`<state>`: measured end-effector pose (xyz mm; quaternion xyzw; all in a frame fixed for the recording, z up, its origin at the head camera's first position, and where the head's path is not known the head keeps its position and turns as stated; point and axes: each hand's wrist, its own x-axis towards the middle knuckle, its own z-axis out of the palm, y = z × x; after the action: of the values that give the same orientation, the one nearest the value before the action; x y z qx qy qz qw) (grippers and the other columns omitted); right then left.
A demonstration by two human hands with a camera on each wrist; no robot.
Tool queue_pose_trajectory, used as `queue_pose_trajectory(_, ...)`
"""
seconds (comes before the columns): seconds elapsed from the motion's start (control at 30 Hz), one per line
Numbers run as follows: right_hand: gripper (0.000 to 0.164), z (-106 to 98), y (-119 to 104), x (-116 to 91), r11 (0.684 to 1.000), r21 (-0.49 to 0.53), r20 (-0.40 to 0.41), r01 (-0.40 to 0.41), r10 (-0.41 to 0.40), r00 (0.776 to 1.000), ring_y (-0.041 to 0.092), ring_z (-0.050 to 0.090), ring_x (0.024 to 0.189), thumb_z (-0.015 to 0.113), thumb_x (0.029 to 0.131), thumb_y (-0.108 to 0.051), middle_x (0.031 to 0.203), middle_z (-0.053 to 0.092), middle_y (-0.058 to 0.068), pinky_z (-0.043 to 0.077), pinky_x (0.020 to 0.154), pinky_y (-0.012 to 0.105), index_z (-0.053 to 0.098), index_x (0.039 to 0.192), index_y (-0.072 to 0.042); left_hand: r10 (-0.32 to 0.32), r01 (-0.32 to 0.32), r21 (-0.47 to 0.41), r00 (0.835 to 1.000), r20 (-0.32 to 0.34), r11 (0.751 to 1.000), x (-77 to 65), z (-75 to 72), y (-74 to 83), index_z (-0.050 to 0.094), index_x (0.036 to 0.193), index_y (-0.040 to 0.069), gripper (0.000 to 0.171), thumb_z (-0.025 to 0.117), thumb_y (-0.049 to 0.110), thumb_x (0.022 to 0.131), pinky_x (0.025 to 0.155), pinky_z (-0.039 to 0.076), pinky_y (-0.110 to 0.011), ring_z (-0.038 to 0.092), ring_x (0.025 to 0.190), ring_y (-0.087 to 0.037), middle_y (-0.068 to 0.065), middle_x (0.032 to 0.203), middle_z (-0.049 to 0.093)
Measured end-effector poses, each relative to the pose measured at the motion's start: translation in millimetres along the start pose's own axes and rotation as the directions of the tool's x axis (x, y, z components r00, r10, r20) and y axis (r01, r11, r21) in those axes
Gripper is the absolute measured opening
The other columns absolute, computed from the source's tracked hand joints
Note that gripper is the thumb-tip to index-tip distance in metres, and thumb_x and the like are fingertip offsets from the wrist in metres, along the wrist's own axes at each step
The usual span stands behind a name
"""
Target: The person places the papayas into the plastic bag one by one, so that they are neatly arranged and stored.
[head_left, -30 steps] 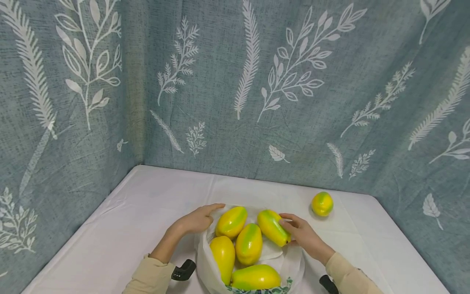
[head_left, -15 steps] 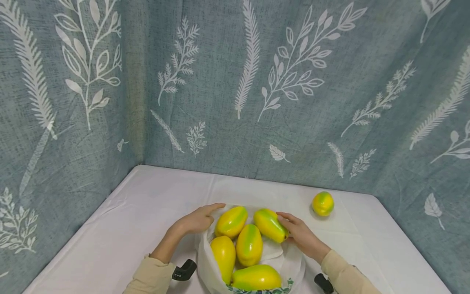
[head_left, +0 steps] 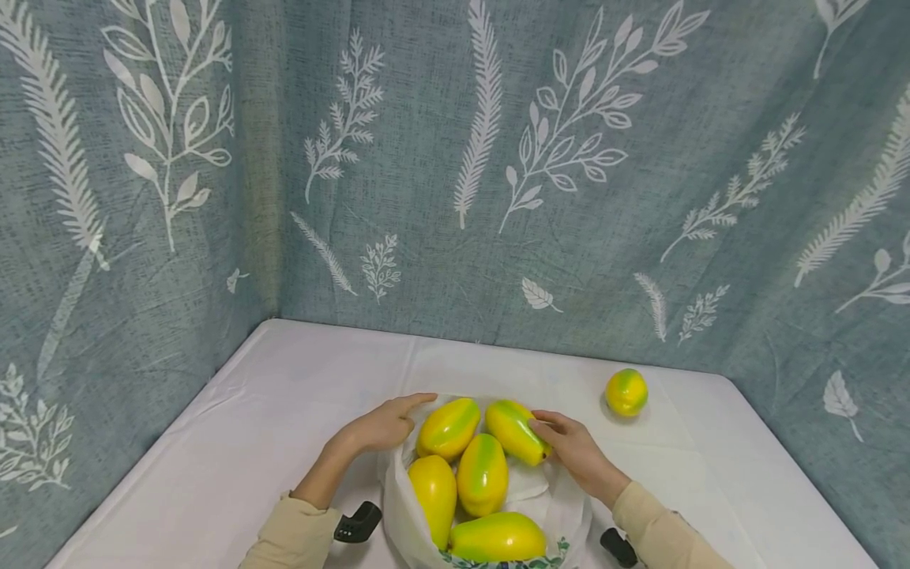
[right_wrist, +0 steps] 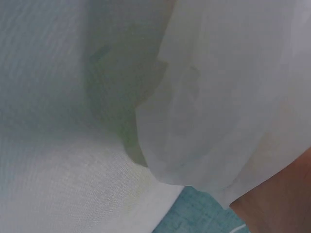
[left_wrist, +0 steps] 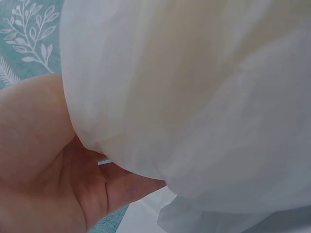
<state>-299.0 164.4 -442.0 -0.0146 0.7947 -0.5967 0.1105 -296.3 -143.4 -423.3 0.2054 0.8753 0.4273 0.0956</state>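
Note:
A white plastic bag with a leaf print stands wide-mouthed at the table's front, with several yellow-green papayas inside. My left hand holds the bag's rim at its far left, forefinger stretched along the edge. In the left wrist view the bag's wall hides most of those fingers. At the bag's right side, my right hand grips a papaya that lies slanted in the opening. The right wrist view shows mostly bag film, and the fingers are hidden there.
Another papaya sits on the white-covered table at the back right, outside the bag. A blue-green curtain with white leaf patterns closes off the back and sides.
My right hand has shifted a little to the left and slightly farther from me, carrying its papaya deeper over the bag's middle. The left hand has stayed in place.

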Motion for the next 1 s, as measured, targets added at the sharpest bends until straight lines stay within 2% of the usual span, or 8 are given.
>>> queue_pose_trajectory(0.13,0.049,0.8,0.2,0.5,1.000,-0.011,-0.015,-0.001,0.001,1.000,0.021,0.054,0.098,0.059,0.094,-0.031,0.127,0.055,0.015,0.046,0.078,0.033,0.053,0.133,-0.001,0.007,-0.007,0.000,1.000,0.002,1.000,-1.3,-0.5,1.9,0.042,0.140,-0.004,0.056,0.032,-0.010,0.085,0.107,0.025,-0.054,0.035,0.132,-0.036,-0.022,0.142,0.041)
queue_pose_trajectory(0.43,0.051,-0.6,-2.4,0.2,1.000,0.017,0.035,-0.020,0.020,0.999,0.023,0.055,0.104,0.059,0.094,-0.030,0.129,0.052,0.019,0.048,0.085,0.037,0.050,0.136,-0.002,0.003,-0.003,0.003,1.000,0.000,1.000,-1.1,-0.4,-0.2,0.042,0.140,-0.003,0.057,0.031,-0.010,0.085,0.107,0.026,-0.053,0.036,0.131,-0.035,-0.022,0.142,0.041)
queue_pose_trajectory(0.6,0.050,0.2,-2.6,0.9,1.000,0.014,0.034,-0.018,0.017,0.999,0.023,0.056,0.107,0.060,0.094,-0.028,0.128,0.054,0.017,0.047,0.089,0.039,0.051,0.136,-0.002,0.001,-0.001,-0.002,1.000,0.004,1.000,-2.0,-0.6,0.5,0.042,0.141,-0.003,0.057,0.032,-0.010,0.084,0.107,0.026,-0.053,0.035,0.131,-0.035,-0.021,0.143,0.041)
queue_pose_trajectory(0.8,0.050,1.6,-3.0,2.6,1.000,0.013,0.029,-0.013,0.013,0.999,0.024,0.055,0.107,0.060,0.094,-0.027,0.126,0.055,0.018,0.047,0.089,0.040,0.051,0.135,-0.001,0.000,0.000,-0.002,1.000,0.004,1.000,-3.4,-0.9,2.7,0.043,0.140,-0.003,0.057,0.032,-0.010,0.085,0.106,0.026,-0.054,0.035,0.132,-0.036,-0.021,0.143,0.041)
queue_pose_trajectory(1.0,0.048,1.9,-3.9,3.3,1.000,0.004,0.020,-0.030,0.029,0.999,0.022,0.056,0.102,0.061,0.093,-0.026,0.124,0.057,0.015,0.048,0.083,0.036,0.053,0.134,-0.003,0.001,-0.001,-0.004,1.000,-0.003,1.000,-3.0,-0.8,4.0,0.042,0.141,-0.003,0.057,0.032,-0.010,0.084,0.107,0.026,-0.053,0.035,0.132,-0.035,-0.021,0.143,0.041)
